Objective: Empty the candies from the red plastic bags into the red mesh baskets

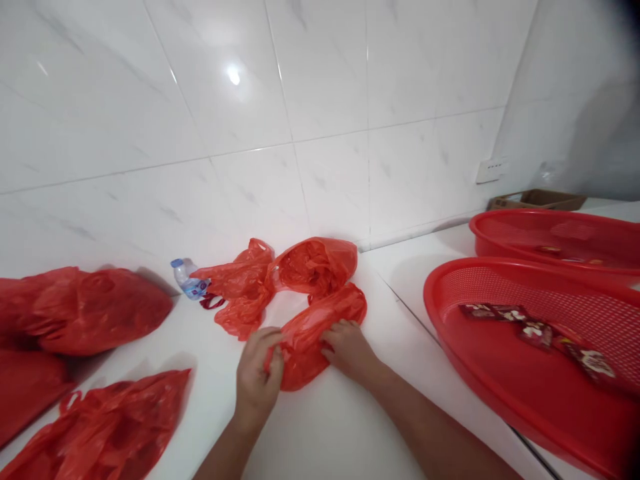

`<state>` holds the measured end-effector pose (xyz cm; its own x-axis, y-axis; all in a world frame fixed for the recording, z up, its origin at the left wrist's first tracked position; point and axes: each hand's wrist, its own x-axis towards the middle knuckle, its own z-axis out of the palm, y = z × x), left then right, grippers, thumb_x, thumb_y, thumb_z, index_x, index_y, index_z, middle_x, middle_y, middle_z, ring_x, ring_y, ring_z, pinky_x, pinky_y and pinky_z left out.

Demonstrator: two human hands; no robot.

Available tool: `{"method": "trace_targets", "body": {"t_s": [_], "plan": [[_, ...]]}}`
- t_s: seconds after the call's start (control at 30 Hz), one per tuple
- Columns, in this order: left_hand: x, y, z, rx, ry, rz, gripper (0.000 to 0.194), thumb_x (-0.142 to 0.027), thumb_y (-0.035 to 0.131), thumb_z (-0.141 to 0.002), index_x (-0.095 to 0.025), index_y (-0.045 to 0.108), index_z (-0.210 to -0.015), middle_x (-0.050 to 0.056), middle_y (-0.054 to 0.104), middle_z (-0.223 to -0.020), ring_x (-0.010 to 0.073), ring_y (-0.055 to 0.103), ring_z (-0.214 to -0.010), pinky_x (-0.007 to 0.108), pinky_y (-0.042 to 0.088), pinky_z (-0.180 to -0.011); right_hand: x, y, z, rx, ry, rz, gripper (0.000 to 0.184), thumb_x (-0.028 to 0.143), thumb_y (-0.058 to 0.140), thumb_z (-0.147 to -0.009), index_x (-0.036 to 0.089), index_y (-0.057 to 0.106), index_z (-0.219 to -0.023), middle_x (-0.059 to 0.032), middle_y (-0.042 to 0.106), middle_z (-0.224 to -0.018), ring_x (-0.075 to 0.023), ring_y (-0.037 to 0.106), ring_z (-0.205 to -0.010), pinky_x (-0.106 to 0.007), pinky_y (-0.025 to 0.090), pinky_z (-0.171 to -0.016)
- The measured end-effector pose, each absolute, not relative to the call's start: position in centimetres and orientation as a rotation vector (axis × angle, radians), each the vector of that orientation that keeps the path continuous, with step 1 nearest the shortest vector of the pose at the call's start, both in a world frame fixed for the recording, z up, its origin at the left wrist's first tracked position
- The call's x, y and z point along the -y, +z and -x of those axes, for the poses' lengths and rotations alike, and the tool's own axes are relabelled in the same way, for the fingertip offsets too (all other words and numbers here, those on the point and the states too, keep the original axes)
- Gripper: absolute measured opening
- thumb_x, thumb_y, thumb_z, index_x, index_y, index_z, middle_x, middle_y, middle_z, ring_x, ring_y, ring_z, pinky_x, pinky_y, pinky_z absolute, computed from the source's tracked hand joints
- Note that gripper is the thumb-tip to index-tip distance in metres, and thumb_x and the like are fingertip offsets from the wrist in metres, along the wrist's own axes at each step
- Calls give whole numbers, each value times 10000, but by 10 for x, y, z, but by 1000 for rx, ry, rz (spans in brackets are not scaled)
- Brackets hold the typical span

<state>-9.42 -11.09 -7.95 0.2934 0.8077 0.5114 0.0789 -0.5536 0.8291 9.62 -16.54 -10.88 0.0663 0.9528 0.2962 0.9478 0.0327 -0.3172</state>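
A thin red plastic bag [310,333] lies crumpled on the white table between my two hands. My left hand [257,380] has its fingers curled at the bag's left edge, thumb toward the fingers, pinching the plastic. On the bag's right side, my right hand [347,348] grips a fold with bent fingers. Just behind are another red bag [317,263], bunched up against the wall, and a flattened red bag with handles [245,287]. Any contents of the held bag cannot be made out.
A blue-capped plastic bottle [190,280] leans near the wall. Filled-looking red bags [110,310] and a loose red bag [115,427] lie at left. At right, a red basket [480,360] holds several dark packets [535,331]; behind it are another red basket [480,233] and a cardboard box [545,199].
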Motion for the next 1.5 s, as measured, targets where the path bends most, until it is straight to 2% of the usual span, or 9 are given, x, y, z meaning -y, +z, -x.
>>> {"method": "trace_targets", "body": {"t_s": [0.17, 0.33, 0.53, 0.63, 0.77, 0.87, 1.0, 1.23, 1.5], "plan": [[112, -84, 67, -565, 775, -2137, 267, -163, 579, -786, -274, 710, -990, 80, 667, -1096, 279, 564, -1067, 393, 365, -1025, 177, -99, -93, 2010, 63, 1922, 204, 237, 546, -780, 202, 706, -902, -72, 688, -861, -232, 576, -859, -340, 379, -777], [82, -111, 60, -912, 935, -1929, 358, -222, 784, -597, -255, 708, -946, 103, 620, -1205, 338, 338, -1323, 471, 58, -1141, 194, -94, -112, 2013, 347, 1821, 242, 297, 555, -796, 282, 700, -989, -12, 719, -937, -209, 629, -853, -302, 423, -757], [72, -119, 63, -852, 930, -2009, 417, -266, 824, -526, -269, 725, -931, 108, 638, -1193, 351, 412, -1276, 464, 117, -1141, 200, -82, -116, 1555, 269, 2195, 606, 509, 395, -885, 127, 393, -1354, -143, 691, -1038, -278, 658, -917, -373, 479, -759], [68, -125, 64, -777, 877, -2421, 360, -314, 759, -612, -286, 717, -969, 95, 656, -1174, 385, 508, -1177, 551, 241, -1071, 194, -80, -114, 1482, 209, 2394, 543, 454, 398, -895, 76, 433, -1282, -168, 698, -963, -288, 672, -860, -379, 501, -693], [68, -140, 62, -317, 803, -2861, 304, -284, 532, -814, -395, 660, -1067, -15, 654, -1201, 283, 560, -1142, 457, 375, -1000, 187, -88, -122, 1479, 139, 2531, 373, 377, 432, -887, 99, 555, -1102, -174, 688, -960, -284, 666, -876, -359, 510, -647], [79, -146, 61, -279, 845, -2924, 312, -384, 582, -785, -416, 640, -1090, -23, 680, -1152, 259, 612, -1057, 409, 444, -930, 189, -89, -125, 1465, 104, 2559, 333, 350, 424, -884, 107, 569, -1060, -163, 689, -939, -288, 663, -870, -369, 514, -636], [87, -151, 58, -306, 848, -2913, 315, -467, 633, -728, -431, 660, -1040, -23, 715, -1068, 257, 660, -943, 383, 502, -828, 207, -68, -114, 1447, -9, 2423, 459, 361, 456, -864, 163, 443, -1278, -97, 694, -963, -258, 655, -836, -370, 514, -694], [86, -158, 52, -152, 917, -2902, 309, -292, 559, -801, -451, 649, -1050, -67, 715, -1061, 204, 656, -953, 361, 424, -926, 298, 6, -129, 1365, -374, 1952, 415, 362, 460, -884, 241, 489, -1281, -52, 665, -1020, -201, 605, -933, -337, 459, -862], [113, -152, 51, -169, 1024, -2765, 390, -172, 371, -850, -301, 636, -1105, 1, 704, -1056, 166, 593, -978, 444, 172, -1098, 350, 9, -292, 860, 28, 2647, 411, 399, 659, -731, 194, 601, -1082, -137, 608, -1138, -279, 569, -1039, -364, 423, -854]]}}
